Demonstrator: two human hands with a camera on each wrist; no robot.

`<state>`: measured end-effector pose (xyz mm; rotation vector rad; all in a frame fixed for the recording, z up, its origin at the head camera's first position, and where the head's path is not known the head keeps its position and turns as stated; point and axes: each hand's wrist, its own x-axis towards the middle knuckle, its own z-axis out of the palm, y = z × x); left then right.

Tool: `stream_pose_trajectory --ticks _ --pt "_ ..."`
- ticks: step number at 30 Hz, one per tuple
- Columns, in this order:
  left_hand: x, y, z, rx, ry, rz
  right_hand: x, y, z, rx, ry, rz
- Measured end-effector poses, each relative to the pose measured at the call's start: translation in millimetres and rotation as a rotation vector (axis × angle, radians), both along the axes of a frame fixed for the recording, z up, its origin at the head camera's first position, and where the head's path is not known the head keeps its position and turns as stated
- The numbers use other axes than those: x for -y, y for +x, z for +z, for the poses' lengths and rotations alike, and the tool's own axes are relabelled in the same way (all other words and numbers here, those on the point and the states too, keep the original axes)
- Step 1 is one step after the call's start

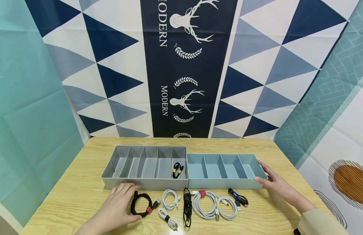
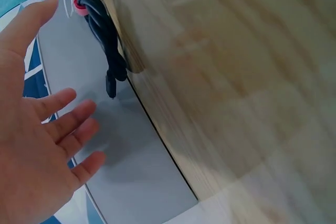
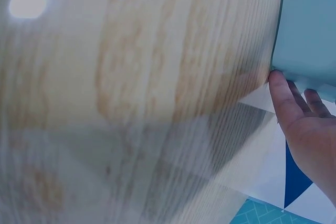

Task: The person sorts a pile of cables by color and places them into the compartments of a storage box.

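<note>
My left hand (image 1: 122, 200) lies on the wooden table (image 1: 81, 182) in front of the grey divided tray (image 1: 146, 183). Its fingers are spread and straight beside a coiled black cable with a red tie (image 1: 141, 204), not gripping it. The left wrist view shows the open palm (image 2: 37, 129), the same black cable (image 2: 107, 35) and the grey tray wall (image 2: 136, 171). My right hand (image 1: 271, 179) rests open against the right end of the blue divided tray (image 1: 225, 182), thumb at its front corner. The right wrist view shows the fingers (image 3: 286, 95) touching the blue tray (image 3: 310, 24).
One small black cable (image 1: 177, 170) lies in the grey tray's rightmost compartment. Along the front edge lie several coiled cables: white ones (image 1: 170, 199) (image 1: 168, 219) (image 1: 211, 204), a black one (image 1: 186, 206) and a black one with a blue tie (image 1: 238, 198). Patterned cloth hangs behind the table.
</note>
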<state>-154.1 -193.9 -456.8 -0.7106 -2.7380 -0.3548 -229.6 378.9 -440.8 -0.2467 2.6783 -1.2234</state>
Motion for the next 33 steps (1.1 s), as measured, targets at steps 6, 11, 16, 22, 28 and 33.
stream_pose_trajectory --ticks 6,11,16,22,28,33 --pt "3.3 -3.6 -2.8 0.038 -0.034 -0.023 -0.2 1.1 0.3 0.001 -0.014 0.001" --pt "7.2 -8.0 -5.7 0.021 -0.065 -0.056 0.1 1.2 -0.3 0.008 -0.018 -0.003" --pt "9.1 -12.4 -7.2 0.029 -0.094 -0.095 1.2 1.1 -0.4 0.014 -0.028 0.003" --pt "9.8 -13.7 -8.1 0.064 -0.12 -0.117 -0.1 0.4 -1.9 0.02 -0.032 0.001" --pt "10.7 -13.6 -6.1 0.089 -0.108 -0.137 -2.2 -1.1 -3.8 0.015 -0.04 -0.001" --pt "11.6 -14.1 -5.2 0.135 -0.075 -0.148 -2.1 -1.3 -3.2 0.02 -0.038 0.0"
